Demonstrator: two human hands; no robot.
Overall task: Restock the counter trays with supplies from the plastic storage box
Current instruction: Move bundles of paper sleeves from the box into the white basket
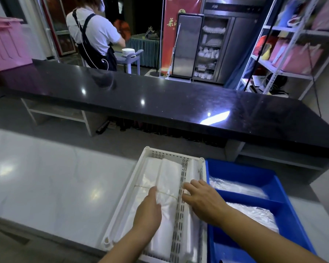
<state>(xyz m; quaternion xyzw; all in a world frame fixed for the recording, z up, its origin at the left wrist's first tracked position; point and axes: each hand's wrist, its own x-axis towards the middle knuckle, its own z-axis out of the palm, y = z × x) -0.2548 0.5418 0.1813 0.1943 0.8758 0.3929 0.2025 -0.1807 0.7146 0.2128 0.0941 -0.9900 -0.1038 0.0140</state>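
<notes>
While both hands sit in the white tray [125, 188] at 6 o'clock on the pale surface [46, 179], left hand [149, 209] is curled closed on a banded bundle of white plastic bags [168, 179] lying in the tray's wide left compartment; right hand [199, 199] is flat, fingers spread, holding nothing, pressing on the perforated divider [180, 211] and the narrow right compartment, where a clear plastic roll [193, 171] lies; blue bin [241, 170] touches the tray's right side at 4 o'clock, two compartments with clear wrapped packs [237, 187]; black counter [160, 99] runs across at 12 o'clock; pink storage box [6, 42] at 10 o'clock on its far left end; another person [95, 35] in an apron stands beyond at 11 o'clock beside a stack of white plates [128, 52]; metal shelving [285, 54] at 2 o'clock.
</notes>
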